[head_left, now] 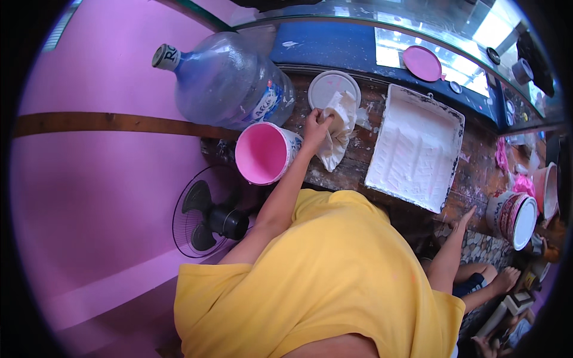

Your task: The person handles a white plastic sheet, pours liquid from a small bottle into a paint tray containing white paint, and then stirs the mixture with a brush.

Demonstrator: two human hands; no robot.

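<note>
My left hand pinches a crumpled cream cloth over the stained wooden tabletop. Partly beneath the cloth lies a round whitish lid. To the left of my left wrist stands a white bucket, its inside coated pink. A paint tray with white paint over its ribbed bed and a dark, smeared rim sits to the right of the cloth. My right hand rests at the table's near edge, below the tray's lower right corner, fingers stretched out and holding nothing.
A large clear water jug stands at the back left, above a black fan. A lidded paint bucket is at the right. A pink lid lies behind the tray, beneath glass panels. Another person's limb shows lower right.
</note>
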